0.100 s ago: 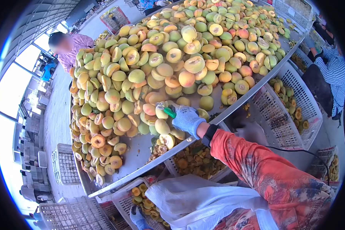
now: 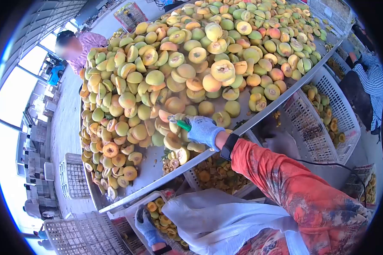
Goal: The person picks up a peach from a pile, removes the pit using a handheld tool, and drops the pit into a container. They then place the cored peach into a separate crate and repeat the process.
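My right hand [image 2: 203,131], in a pale blue glove, is closed around a green-handled tool [image 2: 184,125] at the near edge of the heap. The tool's metal end points left, close to a peach half. Yellow-green and blushed peach halves [image 2: 154,77] are piled high on the metal table [image 2: 151,168]. Lower down, my left hand [image 2: 147,228], also gloved with dark fingertips, is over the left side of a crate [image 2: 134,208] of cut peach halves [image 2: 162,217]. Its fingers look extended, and I see nothing in them.
Below the table edge sits a bin of fruit scraps [image 2: 219,174]. White crates [image 2: 340,106] stand at the right, others [image 2: 74,176] at the left. A person in pink [image 2: 91,42] is across the table; another in a checked sleeve [image 2: 372,85] is at the right. A black cable [image 2: 327,164] runs by my right arm.
My left hand has come further into view, shifting up and left over the crate edge. My right hand has moved slightly left with the tool. The view has shifted a little.
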Tool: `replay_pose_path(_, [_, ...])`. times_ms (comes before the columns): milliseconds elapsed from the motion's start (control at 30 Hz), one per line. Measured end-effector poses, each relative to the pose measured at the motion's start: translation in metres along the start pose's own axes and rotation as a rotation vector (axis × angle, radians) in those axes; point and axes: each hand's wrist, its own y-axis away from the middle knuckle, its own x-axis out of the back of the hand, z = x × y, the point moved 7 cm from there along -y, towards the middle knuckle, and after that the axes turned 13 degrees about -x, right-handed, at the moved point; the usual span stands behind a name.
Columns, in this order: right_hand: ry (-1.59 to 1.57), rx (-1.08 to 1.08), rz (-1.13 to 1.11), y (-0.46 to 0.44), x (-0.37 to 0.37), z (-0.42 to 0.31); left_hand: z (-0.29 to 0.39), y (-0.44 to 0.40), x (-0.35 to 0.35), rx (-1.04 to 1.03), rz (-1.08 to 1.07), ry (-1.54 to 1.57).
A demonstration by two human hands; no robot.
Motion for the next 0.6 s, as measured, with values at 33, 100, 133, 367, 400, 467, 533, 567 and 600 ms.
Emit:
replay_pose_path(33, [-0.068,0.035,-0.084,0.01,0.006,-0.004,0.029,-0.014,-0.029,-0.178,-0.214,-0.203])
replay_pose_path(100, [-0.268,0.062,-0.146,0.029,0.019,0.0,0.082,-0.028,-0.098,-0.033,-0.22,0.019])
replay_pose_path(133, [-0.269,0.109,-0.054,0.041,0.032,0.003,0.081,-0.039,-0.125,0.007,-0.286,0.049])
replay_pose_path(367, [-1.258,-0.019,-0.406,0.138,0.075,0.062,0.04,-0.112,-0.214,-0.157,-0.43,-0.871])
replay_pose_path(400, [-1.262,-0.022,-0.402,0.149,0.08,0.073,0.026,-0.12,-0.211,-0.167,-0.418,-0.837])
replay_pose_path(467, [-1.299,-0.329,-0.385,0.165,0.07,0.11,0.026,-0.122,-0.212,-0.179,-0.409,-0.809])
replay_pose_path(533, [-1.325,-0.35,-0.393,0.175,0.054,0.132,0.048,-0.112,-0.209,-0.182,-0.432,-1.009])
replay_pose_path(567, [-1.345,-0.366,-0.399,0.179,0.046,0.138,0.035,-0.117,-0.204,-0.185,-0.432,-1.015])
replay_pose_path(600, [-1.355,-0.362,-0.395,0.181,0.04,0.138,0.019,-0.128,-0.199,-0.256,-0.408,-0.929])
